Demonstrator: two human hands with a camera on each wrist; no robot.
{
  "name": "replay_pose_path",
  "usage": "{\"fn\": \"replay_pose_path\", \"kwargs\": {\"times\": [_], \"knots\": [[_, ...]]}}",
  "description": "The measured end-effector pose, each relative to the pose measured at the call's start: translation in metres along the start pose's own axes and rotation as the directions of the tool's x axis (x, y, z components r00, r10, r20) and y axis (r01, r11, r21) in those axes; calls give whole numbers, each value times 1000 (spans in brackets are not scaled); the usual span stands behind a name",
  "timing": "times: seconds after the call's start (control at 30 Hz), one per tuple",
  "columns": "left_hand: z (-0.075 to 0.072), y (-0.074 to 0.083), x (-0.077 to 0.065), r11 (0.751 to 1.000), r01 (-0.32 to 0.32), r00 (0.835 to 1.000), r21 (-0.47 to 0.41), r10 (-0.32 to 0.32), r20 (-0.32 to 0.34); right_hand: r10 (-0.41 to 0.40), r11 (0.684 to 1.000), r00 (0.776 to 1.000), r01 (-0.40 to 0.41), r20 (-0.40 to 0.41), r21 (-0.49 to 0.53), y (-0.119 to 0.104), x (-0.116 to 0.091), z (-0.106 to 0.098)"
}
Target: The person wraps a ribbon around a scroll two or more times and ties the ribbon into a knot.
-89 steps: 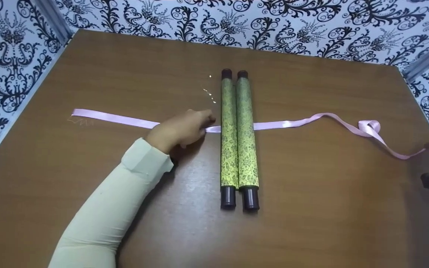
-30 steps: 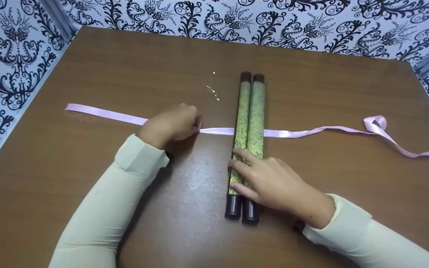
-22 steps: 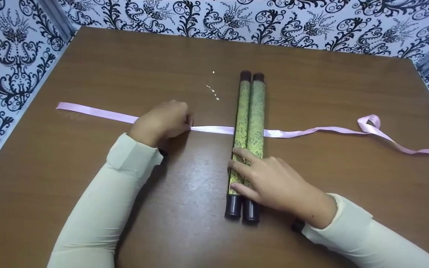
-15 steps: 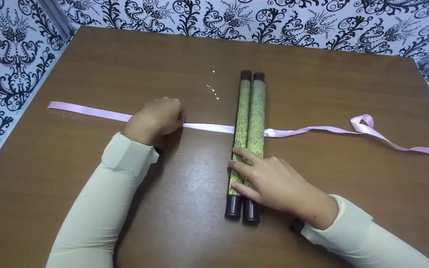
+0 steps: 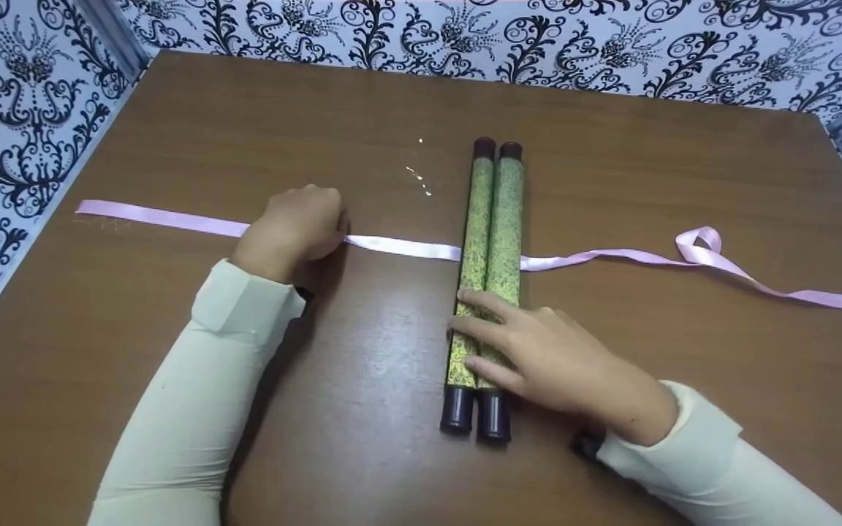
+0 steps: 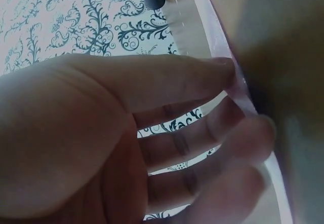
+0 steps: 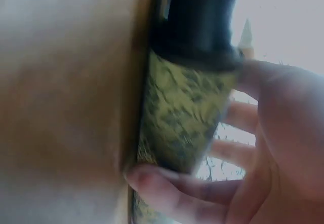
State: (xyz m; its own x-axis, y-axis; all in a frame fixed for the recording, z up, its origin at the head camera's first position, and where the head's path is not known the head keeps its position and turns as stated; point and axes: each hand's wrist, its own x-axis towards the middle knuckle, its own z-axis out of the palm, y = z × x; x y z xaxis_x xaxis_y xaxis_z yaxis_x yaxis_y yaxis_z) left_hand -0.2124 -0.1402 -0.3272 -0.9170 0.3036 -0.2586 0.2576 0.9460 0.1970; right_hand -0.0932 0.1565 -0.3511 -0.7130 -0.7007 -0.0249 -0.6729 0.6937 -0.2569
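A pink satin ribbon [image 5: 161, 217] runs crosswise over the table and passes under a scroll [image 5: 506, 234] rolled up from both ends. The scroll's two yellow-green patterned rolls lie side by side, with dark knobs at their ends. Left of the rolls, my left hand [image 5: 291, 232] pinches the ribbon; the left wrist view has the ribbon [image 6: 215, 31] at the thumb and fingertips. My right hand [image 5: 556, 358] holds the rolls near their lower end, its fingers laid across both. In the right wrist view, fingers curve around the patterned roll [image 7: 185, 102].
The brown wooden table [image 5: 362, 453] stands against walls with black-and-white scroll patterns. Small pale specks [image 5: 419, 180] lie left of the scroll's top. On the right the ribbon twists into a loop [image 5: 700, 247] and continues past the view's edge.
My right hand has come from the far right onto the rolls, which now stand slightly further right. My left hand has drawn the ribbon leftward, its left end and loop sliding along.
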Motion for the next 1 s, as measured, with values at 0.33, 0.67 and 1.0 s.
{"fn": "replay_pose_path", "kwargs": {"times": [0.33, 0.67, 1.0], "knots": [[4, 20, 0, 996, -80, 996, -41, 78, -31, 168, 983, 980, -159, -104, 91, 59, -8, -32], [18, 33, 4, 988, -151, 988, -22, 150, -42, 377, 926, 926, -377, -25, 0, 117, -21, -40], [19, 37, 4, 985, -171, 985, -18, 171, 2, 440, 897, 898, -439, -11, 46, 143, -25, -34]]}}
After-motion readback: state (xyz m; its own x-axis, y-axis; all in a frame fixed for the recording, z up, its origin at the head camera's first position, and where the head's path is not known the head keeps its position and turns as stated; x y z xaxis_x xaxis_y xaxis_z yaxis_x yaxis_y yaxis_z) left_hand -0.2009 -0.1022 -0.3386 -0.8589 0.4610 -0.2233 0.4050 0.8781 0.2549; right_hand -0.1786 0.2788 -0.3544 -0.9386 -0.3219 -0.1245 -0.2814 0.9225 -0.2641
